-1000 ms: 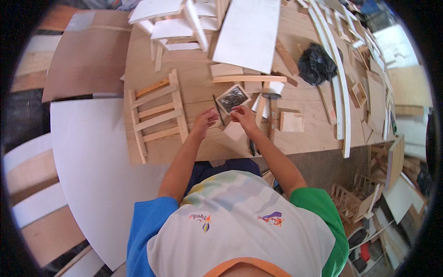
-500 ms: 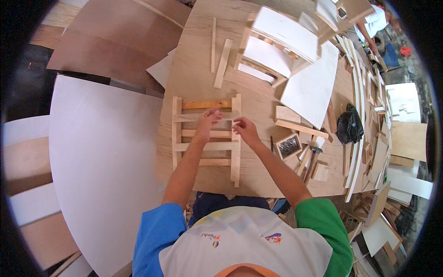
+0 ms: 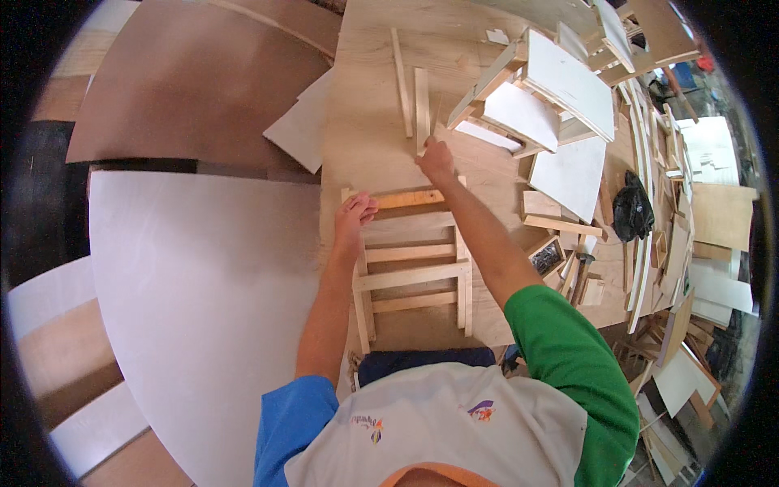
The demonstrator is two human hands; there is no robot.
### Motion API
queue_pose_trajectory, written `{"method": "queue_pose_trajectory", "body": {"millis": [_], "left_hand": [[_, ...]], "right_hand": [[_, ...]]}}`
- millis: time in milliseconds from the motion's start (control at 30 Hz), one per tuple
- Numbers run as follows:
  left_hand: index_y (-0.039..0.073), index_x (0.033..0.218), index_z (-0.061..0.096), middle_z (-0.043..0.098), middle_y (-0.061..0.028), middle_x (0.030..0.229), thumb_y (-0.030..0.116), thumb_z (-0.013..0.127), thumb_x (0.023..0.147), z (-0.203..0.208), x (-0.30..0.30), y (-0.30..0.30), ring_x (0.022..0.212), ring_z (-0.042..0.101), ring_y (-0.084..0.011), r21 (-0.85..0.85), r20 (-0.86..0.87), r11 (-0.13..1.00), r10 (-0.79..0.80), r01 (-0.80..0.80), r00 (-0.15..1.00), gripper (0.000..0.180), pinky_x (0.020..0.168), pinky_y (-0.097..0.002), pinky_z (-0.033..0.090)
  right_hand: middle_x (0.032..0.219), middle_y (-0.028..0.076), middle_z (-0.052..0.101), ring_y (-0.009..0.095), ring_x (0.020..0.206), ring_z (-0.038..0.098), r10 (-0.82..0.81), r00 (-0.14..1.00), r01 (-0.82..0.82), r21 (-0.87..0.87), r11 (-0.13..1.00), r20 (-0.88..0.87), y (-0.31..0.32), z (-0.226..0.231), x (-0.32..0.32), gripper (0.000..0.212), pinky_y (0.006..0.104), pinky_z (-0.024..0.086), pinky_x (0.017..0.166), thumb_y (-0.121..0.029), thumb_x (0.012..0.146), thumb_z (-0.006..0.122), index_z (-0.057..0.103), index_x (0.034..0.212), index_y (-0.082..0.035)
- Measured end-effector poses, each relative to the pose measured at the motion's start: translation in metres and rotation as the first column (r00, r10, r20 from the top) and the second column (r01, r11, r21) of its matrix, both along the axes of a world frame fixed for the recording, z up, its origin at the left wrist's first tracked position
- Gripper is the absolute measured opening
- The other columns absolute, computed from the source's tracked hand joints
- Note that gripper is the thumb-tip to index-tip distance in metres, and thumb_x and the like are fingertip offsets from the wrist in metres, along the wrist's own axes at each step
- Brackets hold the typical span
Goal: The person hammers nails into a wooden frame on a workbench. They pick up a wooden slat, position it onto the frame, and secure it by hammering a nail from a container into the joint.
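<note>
A ladder-like wooden frame (image 3: 411,277) of pale bars with several crosspieces lies on the plywood table, close to my body. Its far crosspiece is a more orange wood bar (image 3: 410,199). My left hand (image 3: 355,213) is closed over the frame's far left corner, fingers bent at the end of that orange bar. Reaching past the frame, my right hand (image 3: 436,162) has its fingers closed at the near end of a flat wooden strip (image 3: 421,101). My fingertips are partly hidden there. A thinner wooden strip (image 3: 401,81) lies just left of it.
A white-panelled wooden piece (image 3: 568,85) stands at the far right of the table. Nearer are a small box of dark bits (image 3: 547,256), a hammer (image 3: 582,276) and a black bag (image 3: 633,207). A large white sheet (image 3: 203,308) lies left.
My right hand has moved from the frame's right side out to the flat strip. My left hand has shifted to the frame's far left corner. The whole view has turned slightly.
</note>
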State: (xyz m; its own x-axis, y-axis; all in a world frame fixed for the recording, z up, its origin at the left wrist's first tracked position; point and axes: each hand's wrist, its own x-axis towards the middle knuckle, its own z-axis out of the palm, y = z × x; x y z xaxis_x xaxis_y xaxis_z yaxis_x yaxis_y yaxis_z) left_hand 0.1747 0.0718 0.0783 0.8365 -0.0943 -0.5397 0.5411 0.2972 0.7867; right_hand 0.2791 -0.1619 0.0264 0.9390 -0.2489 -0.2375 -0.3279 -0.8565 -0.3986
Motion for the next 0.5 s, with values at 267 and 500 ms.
{"method": "queue_pose_trajectory", "body": {"millis": [267, 500], "left_hand": [[0.006, 0.111, 0.062, 0.066, -0.0037, 0.094, 0.025, 0.058, 0.092, -0.017, -0.063, 0.035, 0.086, 0.059, -0.0122, 0.005, -0.080, 0.998, 0.067, -0.066, 0.995, 0.026, 0.080, -0.0275, 0.044], [0.005, 0.112, 0.061, 0.066, -0.0051, 0.094, 0.028, 0.054, 0.095, -0.017, -0.118, 0.038, 0.087, 0.060, -0.0134, -0.017, -0.066, 0.991, 0.130, -0.131, 0.989, 0.029, 0.078, -0.0279, 0.046]], "right_hand": [[0.101, 0.016, 0.065, 0.032, 0.088, 0.065, 0.055, 0.988, -0.005, 0.325, 0.946, -0.147, -0.026, 0.006, -0.013, 0.054, 0.0375, 0.054, 0.077, -0.022, 0.071, 0.075, 0.055, 0.112, 0.007], [0.087, 0.006, 0.066, 0.015, 0.077, 0.062, -0.147, 0.987, 0.125, 0.869, 0.478, -0.062, -0.059, 0.107, -0.143, 0.033, 0.0329, 0.056, 0.066, -0.015, 0.080, 0.069, 0.064, 0.108, 0.002]]}}
